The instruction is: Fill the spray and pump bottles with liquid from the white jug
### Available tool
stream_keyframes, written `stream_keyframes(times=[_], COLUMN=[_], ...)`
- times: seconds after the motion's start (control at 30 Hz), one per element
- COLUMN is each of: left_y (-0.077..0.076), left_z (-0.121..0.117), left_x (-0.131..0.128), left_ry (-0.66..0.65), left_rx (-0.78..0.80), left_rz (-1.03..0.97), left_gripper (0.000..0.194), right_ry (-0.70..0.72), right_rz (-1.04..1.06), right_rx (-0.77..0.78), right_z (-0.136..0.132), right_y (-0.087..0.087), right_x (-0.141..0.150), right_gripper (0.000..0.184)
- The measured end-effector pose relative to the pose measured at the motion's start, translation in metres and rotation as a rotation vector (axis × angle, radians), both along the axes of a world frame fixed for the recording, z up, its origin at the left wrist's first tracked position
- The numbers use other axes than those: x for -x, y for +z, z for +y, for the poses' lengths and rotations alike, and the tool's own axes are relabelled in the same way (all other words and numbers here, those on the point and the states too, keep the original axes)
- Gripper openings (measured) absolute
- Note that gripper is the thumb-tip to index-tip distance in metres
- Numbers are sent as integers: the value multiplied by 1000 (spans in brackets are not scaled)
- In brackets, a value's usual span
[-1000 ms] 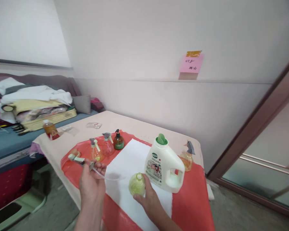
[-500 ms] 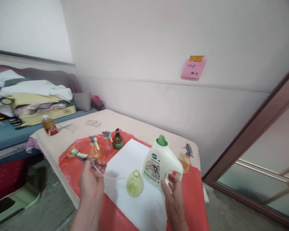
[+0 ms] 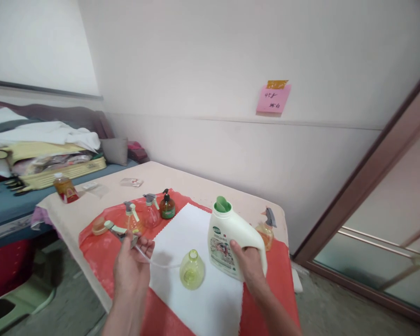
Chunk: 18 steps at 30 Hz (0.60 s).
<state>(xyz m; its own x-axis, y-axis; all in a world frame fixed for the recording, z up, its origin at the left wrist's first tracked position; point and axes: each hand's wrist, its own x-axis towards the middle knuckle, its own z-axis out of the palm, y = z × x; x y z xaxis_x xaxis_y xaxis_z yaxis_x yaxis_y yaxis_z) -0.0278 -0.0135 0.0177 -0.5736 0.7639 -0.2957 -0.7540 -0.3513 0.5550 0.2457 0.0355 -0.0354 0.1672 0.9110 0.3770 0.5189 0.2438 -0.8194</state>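
Observation:
My left hand [image 3: 135, 256] is closed on a trigger spray head [image 3: 117, 228], its thin clear dip tube [image 3: 157, 264] reaching right toward the small bottle. That yellow-green, teardrop-shaped spray bottle [image 3: 192, 271] stands upright and uncapped on a white sheet [image 3: 213, 308]. To its right is a pale detergent jug [image 3: 224, 228] with a picture label and a green spout in its uncapped mouth. My right hand [image 3: 250, 261] wraps round the jug's handle, thumb on the near side. The jug leans slightly left; whether its base touches the sheet I cannot tell.
Behind my left hand, two spray bottles [image 3: 152, 212] and a brown pump bottle [image 3: 167, 206] stand on the red cloth [image 3: 101, 252]. Another spray bottle [image 3: 267, 231] is behind the jug. An amber bottle [image 3: 66, 188] stands at the table's far left.
My right hand has gone from loose fingers beside the jug's handle to a grip round it, and the jug has tilted slightly left. My left hand keeps the spray head.

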Motion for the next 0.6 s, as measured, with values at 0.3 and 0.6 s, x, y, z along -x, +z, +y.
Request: stream_keyframes(times=[0.3, 0.6], left_y=[-4, -6], left_z=[2, 2], left_x=[1, -1], left_ry=[-39, -19], left_rx=[29, 12], left_rz=[49, 60], left_gripper=[18, 13], right_ry=[-38, -69], right_rz=[-289, -824], right_rx=[112, -249], right_z=[-21, -42], right_y=[41, 46], right_x=[-38, -70], right_gripper=[92, 81])
